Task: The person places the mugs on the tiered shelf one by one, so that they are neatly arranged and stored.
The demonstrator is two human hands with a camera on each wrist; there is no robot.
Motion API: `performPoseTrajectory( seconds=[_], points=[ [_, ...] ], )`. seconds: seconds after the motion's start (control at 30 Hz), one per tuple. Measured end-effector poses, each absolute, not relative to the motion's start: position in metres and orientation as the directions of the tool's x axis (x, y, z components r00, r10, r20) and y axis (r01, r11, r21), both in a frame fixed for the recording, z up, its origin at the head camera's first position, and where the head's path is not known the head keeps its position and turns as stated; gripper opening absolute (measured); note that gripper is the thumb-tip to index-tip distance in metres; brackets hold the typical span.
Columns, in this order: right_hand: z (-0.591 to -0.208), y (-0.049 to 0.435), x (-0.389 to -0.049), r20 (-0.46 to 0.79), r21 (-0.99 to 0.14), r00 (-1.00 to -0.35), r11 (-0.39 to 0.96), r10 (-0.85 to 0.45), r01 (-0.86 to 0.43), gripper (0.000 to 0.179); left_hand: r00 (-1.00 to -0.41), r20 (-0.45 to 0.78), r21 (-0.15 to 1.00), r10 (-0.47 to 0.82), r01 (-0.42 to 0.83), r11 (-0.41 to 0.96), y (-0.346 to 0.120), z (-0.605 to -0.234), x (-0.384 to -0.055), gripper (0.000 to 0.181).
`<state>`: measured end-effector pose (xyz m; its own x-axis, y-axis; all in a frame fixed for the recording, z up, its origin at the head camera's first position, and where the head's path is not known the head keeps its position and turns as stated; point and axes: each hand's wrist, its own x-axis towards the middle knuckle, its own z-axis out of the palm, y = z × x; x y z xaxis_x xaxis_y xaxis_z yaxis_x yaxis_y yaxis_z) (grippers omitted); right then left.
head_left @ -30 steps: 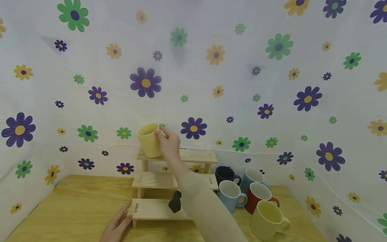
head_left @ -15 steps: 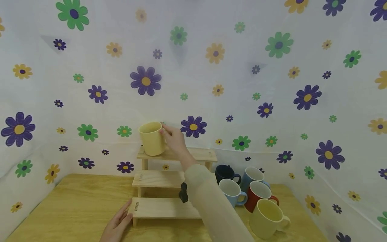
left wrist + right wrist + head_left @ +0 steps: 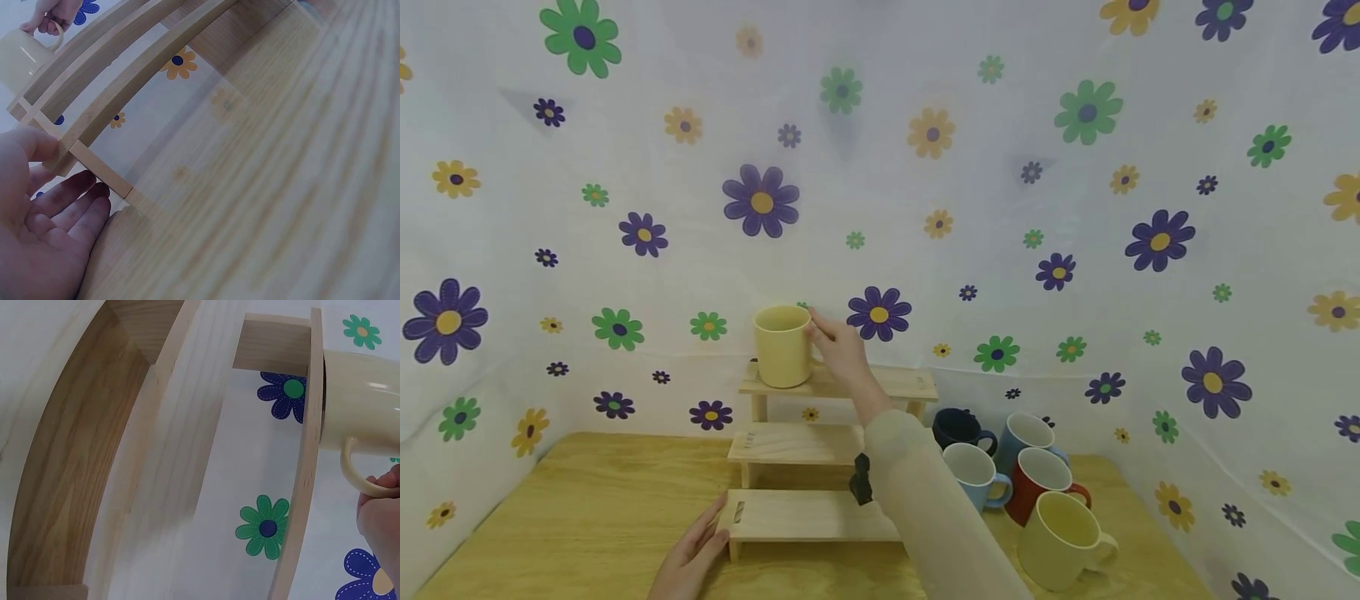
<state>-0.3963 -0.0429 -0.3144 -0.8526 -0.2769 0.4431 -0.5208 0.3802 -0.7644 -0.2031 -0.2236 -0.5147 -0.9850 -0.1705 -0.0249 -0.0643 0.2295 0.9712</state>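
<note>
Yellow mug [image 3: 783,350] at the far top shelf [image 3: 880,383], left side, handle [image 3: 354,472] pinched by the right hand [image 3: 844,354]; the left hand [image 3: 688,554] (well apart) grips the wooden rack [image 3: 812,517], near left.

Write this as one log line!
right hand: grips handle of yellow mug; mug: upright, at left end of top step; left hand: holds left end of bottom step; five more mugs: right of steps

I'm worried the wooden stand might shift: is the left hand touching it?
Touching: the left wrist view shows the left hand with a digit on the wooden stand.
</note>
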Motion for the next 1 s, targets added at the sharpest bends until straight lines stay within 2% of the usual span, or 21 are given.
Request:
performPoseTrajectory(
  seconds=[0.23,0.6,1.0],
  points=[
    [-0.319,-0.040,-0.396,0.415,-0.811,-0.869,0.323,-0.269,-0.487,0.043,-0.986,-0.039,0.969,-0.160,-0.076,0.234,-0.225,-0.514,-0.205,0.071],
    [-0.323,-0.040,-0.395,0.402,-0.859,-0.884,0.235,-0.239,-0.455,0.043,-0.987,-0.035,0.977,-0.157,-0.067,0.205,-0.224,-0.512,-0.203,0.066],
    [-0.327,-0.035,-0.395,0.416,-0.790,-0.868,0.366,-0.270,-0.492,0.047,-0.986,-0.053,0.980,-0.156,-0.082,0.183,-0.224,-0.516,-0.205,0.068]
  ],
)
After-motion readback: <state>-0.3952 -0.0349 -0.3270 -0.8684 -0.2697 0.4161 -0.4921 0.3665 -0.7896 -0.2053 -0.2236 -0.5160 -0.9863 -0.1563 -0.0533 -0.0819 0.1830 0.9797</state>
